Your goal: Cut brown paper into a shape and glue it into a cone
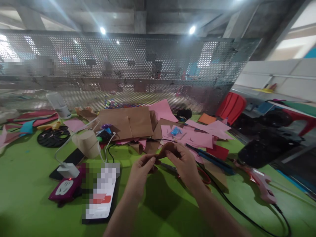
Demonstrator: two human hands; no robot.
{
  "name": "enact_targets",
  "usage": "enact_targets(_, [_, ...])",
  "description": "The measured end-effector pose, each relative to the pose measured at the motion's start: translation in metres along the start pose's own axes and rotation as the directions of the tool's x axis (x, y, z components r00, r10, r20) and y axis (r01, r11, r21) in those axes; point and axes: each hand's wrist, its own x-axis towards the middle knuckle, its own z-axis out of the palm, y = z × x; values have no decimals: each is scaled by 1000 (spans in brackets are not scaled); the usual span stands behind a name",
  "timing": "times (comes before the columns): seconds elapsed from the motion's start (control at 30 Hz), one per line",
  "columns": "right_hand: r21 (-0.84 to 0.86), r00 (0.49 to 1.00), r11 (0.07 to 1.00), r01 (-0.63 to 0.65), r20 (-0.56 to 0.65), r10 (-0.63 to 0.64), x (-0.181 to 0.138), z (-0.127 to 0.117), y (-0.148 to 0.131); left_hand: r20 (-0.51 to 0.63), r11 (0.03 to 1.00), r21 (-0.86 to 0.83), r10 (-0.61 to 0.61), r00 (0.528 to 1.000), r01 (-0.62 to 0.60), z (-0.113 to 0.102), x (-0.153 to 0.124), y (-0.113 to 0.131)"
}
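we see two bare hands over a green table [27, 184], both on one brown paper piece [170, 147]. the piece sits mid-scene, raised above the tabletop, curved on its right part, narrow toward the left. left hand [141, 171]: thumb and fingers together, pinching the left end. right hand [184, 164]: thumb and fingers clamped on the right part. we can't tell the exact fold, fingers cover some of it.

just under the hands we get scissors [170, 167], blades showing between the wrists, reddish handles partly behind the right hand. right of that hand: a blue cutter [216, 162] lying slantwise, red paper [217, 152] beside it, then a pink glue gun [263, 187] farther right, its cord running near.

left of the hands, near: a phone [106, 207], screen lit and partly blurred out. next to it a purple power strip [64, 191] with a white charger [68, 170] plugged in. beyond these we note a cream roll [88, 144] and, farther left, a black disc [46, 140].

far side: a big brown sheet [118, 123], pink papers [199, 140] to its right, a perforated panel [128, 70] behind.
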Motion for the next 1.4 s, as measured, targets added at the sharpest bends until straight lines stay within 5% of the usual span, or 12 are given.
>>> enact_targets(0.2, [14,1000,1000,-16,-25,16,-1,1,-3,-8,941,266,217,976,-208,4,-2,2])
enact_targets(0.53, [18,999,1000,-8,50,7,-3,2,-7,31,670,614,507,862,-416,2,-6,-2])
enact_targets(1.4, [473,963,840,-268,142,228,-4,4,-9,262,373,755,581,771,-538,-2,-7,-13])
